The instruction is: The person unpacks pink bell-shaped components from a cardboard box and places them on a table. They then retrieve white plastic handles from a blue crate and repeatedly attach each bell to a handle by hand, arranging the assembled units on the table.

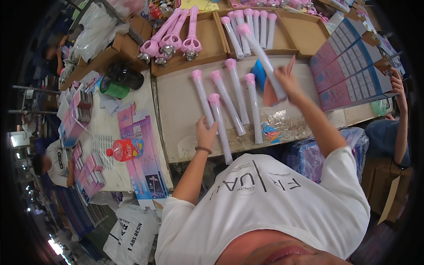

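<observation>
My right hand (288, 83) is closed around the lower part of a white tube with a pink end (260, 52), raised and tilted above the table. A salmon-coloured cloth-like piece (270, 93) shows beside that hand. My left hand (206, 133) is at the lower end of the leftmost tube (202, 93), its fingers curled there; the thumb side is close to the nearest tube (221, 130). Three more such tubes (254, 110) lie side by side to the right, pink ends pointing away from me. A blue object (259, 74) sits partly hidden behind the raised tube.
Behind, a cardboard tray (287, 37) holds several similar tubes; pink toy wands with silvery tips (191, 42) rest at its left. Printed boxes (349, 66) stand right, steadied by another person's hand (397, 86). A red-capped bottle (123, 150) and flat printed cartons (148, 154) lie left.
</observation>
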Tool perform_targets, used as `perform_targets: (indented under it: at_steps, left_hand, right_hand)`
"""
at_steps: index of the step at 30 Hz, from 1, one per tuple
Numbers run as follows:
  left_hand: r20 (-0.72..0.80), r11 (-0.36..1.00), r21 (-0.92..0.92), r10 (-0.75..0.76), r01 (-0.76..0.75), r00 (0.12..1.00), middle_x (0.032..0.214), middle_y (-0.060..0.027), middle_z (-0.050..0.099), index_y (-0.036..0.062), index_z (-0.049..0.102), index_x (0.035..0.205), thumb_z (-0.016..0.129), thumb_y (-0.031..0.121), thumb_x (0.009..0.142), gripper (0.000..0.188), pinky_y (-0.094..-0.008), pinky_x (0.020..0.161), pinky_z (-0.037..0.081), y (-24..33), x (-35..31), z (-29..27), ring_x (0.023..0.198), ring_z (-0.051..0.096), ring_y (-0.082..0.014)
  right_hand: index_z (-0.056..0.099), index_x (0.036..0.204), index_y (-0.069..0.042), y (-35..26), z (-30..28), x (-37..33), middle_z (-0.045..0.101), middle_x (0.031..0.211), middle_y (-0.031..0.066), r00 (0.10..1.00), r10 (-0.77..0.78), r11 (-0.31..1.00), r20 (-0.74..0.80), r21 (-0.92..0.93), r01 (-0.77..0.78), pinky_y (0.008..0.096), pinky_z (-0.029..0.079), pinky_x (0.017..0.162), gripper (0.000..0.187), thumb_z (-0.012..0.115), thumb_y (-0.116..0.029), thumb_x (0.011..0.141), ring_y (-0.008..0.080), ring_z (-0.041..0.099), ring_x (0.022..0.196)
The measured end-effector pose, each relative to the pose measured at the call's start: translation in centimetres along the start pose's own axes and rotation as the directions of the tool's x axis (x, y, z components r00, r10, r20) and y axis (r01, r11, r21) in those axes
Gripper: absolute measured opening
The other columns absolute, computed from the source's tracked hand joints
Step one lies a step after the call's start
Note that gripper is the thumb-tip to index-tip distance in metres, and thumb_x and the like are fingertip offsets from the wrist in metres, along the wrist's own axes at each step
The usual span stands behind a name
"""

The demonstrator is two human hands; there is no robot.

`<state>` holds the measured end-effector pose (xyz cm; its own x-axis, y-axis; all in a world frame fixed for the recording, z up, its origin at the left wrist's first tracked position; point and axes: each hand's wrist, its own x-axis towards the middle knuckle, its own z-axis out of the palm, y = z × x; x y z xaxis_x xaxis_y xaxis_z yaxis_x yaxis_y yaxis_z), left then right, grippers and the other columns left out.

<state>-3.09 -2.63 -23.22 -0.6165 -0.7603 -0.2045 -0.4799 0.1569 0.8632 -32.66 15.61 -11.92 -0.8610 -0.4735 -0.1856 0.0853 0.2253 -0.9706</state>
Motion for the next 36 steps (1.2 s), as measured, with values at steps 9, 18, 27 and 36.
perform_targets:
  at_steps: [9, 18, 27, 36]
  left_hand:
    - [0.178, 0.895, 0.413, -0.259, 0.167, 0.949, 0.095, -0.0224, 0.066, -0.0031, 0.057, 0.105, 0.071, 0.04, 0.073, 0.055, -0.0414, 0.08, 0.049, -1.8, -1.8, 0.6, 0.091, 0.063, -0.035]
    - [0.056, 0.93, 0.362, -0.093, 0.066, 0.994, 0.086, -0.017, 0.067, -0.0063, 0.059, 0.101, 0.068, 0.037, 0.076, 0.051, -0.0374, 0.067, 0.05, -4.7, 1.2, 0.3, 0.072, 0.065, -0.0267]
    - [0.493, 0.729, -0.456, -0.271, 0.51, 0.827, 0.092, -0.0151, 0.062, -0.0042, 0.054, 0.11, 0.064, 0.023, 0.081, 0.041, -0.0353, 0.07, 0.052, -1.5, 3.4, -5.0, 0.083, 0.065, -0.0245]
    - [0.49, 0.811, -0.535, 0.069, 0.237, 0.869, 0.083, -0.0063, 0.058, -0.001, 0.049, 0.116, 0.065, 0.015, 0.084, 0.039, -0.0262, 0.057, 0.049, 3.9, -7.1, -13.9, 0.064, 0.058, -0.0119]
  right_hand:
    - [0.055, 0.111, -0.007, -2.4, 0.8, 0.1, 0.056, 0.076, 0.0018, 0.952, -0.041, 0.981, 0.305, -0.169, 0.097, 0.0238, 0.041, 0.051, 0.035, 0.058, -0.036, 0.091, 0.0077, 0.05, 0.062]
    - [0.048, 0.126, -0.006, 0.8, 7.9, -6.5, 0.057, 0.075, 0.0004, 0.93, 0.141, 0.908, 0.339, 0.329, -0.258, 0.0214, 0.042, 0.045, 0.04, 0.055, -0.029, 0.094, 0.0085, 0.054, 0.056]
    - [0.044, 0.128, -0.008, 0.9, 9.9, -7.9, 0.057, 0.091, 0.0015, 0.944, 0.083, 0.849, 0.32, 0.473, -0.235, 0.0239, 0.05, 0.057, 0.039, 0.053, -0.024, 0.094, 0.0105, 0.058, 0.068]
    - [0.048, 0.108, -0.013, -0.3, 12.4, -9.4, 0.042, 0.074, -0.0053, 0.865, -0.153, 0.664, 0.478, 0.698, -0.268, 0.0254, 0.042, 0.058, 0.016, 0.045, -0.026, 0.098, 0.0047, 0.043, 0.066]
